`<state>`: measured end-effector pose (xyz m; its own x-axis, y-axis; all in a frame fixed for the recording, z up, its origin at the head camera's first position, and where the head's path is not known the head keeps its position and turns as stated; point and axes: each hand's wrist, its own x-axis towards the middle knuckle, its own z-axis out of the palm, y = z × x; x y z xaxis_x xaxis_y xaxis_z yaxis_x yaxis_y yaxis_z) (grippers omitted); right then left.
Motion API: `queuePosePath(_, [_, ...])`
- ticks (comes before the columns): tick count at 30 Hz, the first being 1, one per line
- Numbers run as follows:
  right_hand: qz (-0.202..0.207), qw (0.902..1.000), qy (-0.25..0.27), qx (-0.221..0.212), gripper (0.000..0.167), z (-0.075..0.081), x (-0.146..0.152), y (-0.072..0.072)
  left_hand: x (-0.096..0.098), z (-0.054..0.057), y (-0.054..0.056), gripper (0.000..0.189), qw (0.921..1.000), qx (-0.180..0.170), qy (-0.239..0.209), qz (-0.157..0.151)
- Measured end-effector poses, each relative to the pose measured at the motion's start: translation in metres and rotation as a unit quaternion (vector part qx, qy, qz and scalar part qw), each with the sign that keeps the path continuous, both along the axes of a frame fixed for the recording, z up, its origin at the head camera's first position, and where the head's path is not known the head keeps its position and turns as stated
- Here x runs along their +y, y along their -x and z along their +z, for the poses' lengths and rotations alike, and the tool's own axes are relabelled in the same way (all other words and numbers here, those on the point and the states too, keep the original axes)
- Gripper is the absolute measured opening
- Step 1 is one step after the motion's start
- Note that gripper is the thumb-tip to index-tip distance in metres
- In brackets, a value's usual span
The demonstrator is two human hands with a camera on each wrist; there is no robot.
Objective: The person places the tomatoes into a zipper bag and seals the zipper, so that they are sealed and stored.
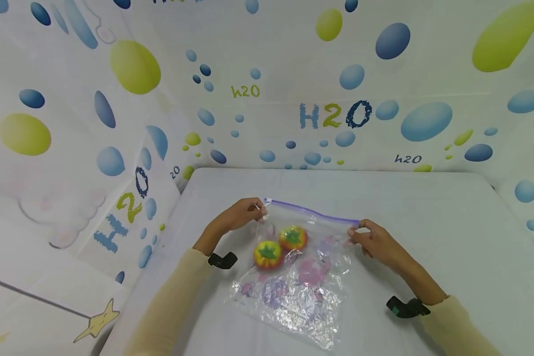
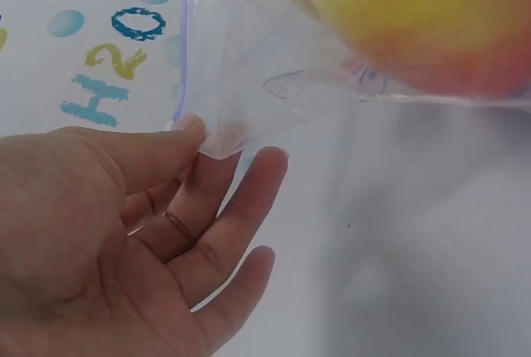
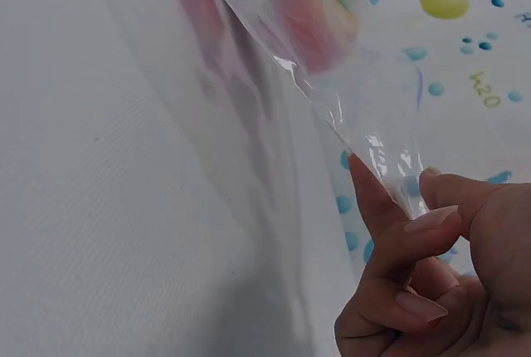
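Observation:
A clear zip bag [image 1: 311,306] with pink and purple cartoon prints spreads between the two hands, its purple zip strip [image 1: 313,211] along the far edge. Two round yellow-orange fruits with green leafy tops, one nearer [image 1: 268,255] and one farther [image 1: 293,238], show in its upper left part. My left hand [image 1: 244,213] pinches the bag's far left corner by the white slider [image 1: 269,200], between thumb and forefinger. At the far right corner my right hand [image 1: 378,242] pinches the bag's edge. Whether the bag's lower end touches the table cannot be told.
A white-covered table [image 1: 449,207] lies under the hands. Behind it and to the left hang white sheets [image 1: 285,44] printed with blue and green drops and H2O lettering. Each wrist wears a black mount, one left [image 1: 223,260] and one right [image 1: 407,307].

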<state>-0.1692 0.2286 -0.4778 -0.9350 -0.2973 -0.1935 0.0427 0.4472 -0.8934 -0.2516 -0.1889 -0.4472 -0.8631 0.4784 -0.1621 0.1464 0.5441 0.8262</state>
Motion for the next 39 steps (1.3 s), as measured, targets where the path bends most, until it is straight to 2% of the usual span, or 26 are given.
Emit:
queuePosePath(13, [-0.008, 0.9987, -0.031, 0.04, 0.041, 0.013, -0.006, 0.006, -0.015, -0.003, -0.015, 0.02, 0.9988, 0.017, -0.039, 0.026])
queuePosePath(26, [-0.008, 0.9979, -0.011, 0.063, 0.036, 0.018, -0.002, 0.011, -0.021, -0.006, -0.024, 0.019, 0.9953, 0.006, -0.082, 0.05])
queuePosePath(32, [-0.012, 0.9974, -0.006, 0.07, 0.033, 0.016, 0.001, 0.011, -0.023, -0.011, -0.029, 0.019, 0.9949, 0.027, -0.087, 0.042])
queuePosePath(39, [-0.011, 0.9974, -0.006, 0.071, 0.031, 0.012, 0.004, 0.013, -0.023, -0.017, -0.039, 0.018, 0.9937, 0.03, -0.105, 0.025])
